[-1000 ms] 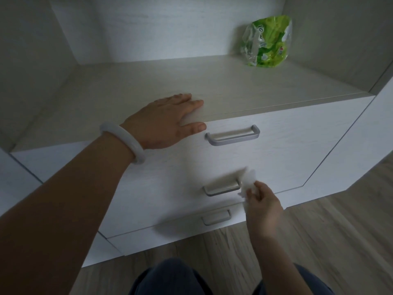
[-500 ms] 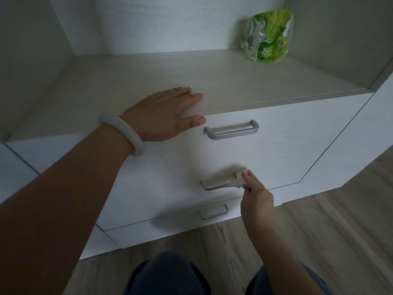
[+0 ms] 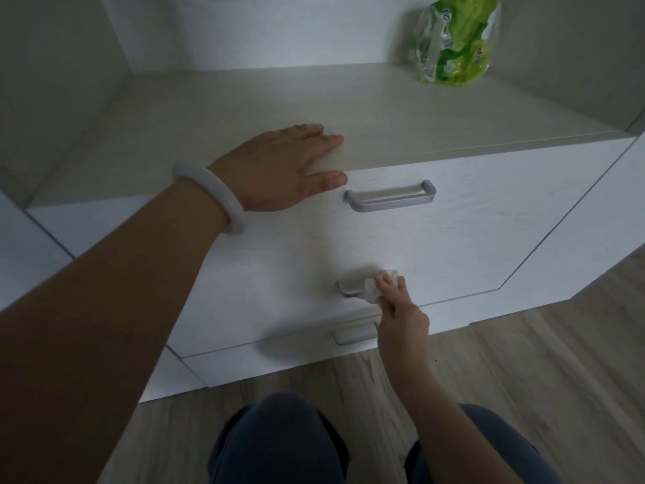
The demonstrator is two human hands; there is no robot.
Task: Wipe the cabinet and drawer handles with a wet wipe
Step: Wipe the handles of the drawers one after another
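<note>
Right hand (image 3: pixel 401 316) pinches a crumpled white wet wipe (image 3: pixel 378 286), fingers curled round it, and presses it on the right part of the middle drawer handle (image 3: pixel 352 288). The wipe covers that end of the handle; only the left end shows.

Left hand (image 3: pixel 279 169) lies flat, fingers straight and together, on the front edge of the cabinet shelf (image 3: pixel 419 110). Its thumb hangs over onto the top drawer front, just left of the top drawer handle (image 3: pixel 391 197), not touching it. White bangle (image 3: pixel 213 197) on the left wrist.

Top handle is a grey metal bar, bare. Bottom drawer handle (image 3: pixel 352 335) sits below the right hand, its right end hidden behind the wrist.

Green wet wipe pack (image 3: pixel 453 40) stands at the back right of the shelf, against the side wall, well apart from both hands.

Wood floor (image 3: pixel 523 379) below; the person's knees in dark trousers (image 3: pixel 279 445) at the bottom edge.
</note>
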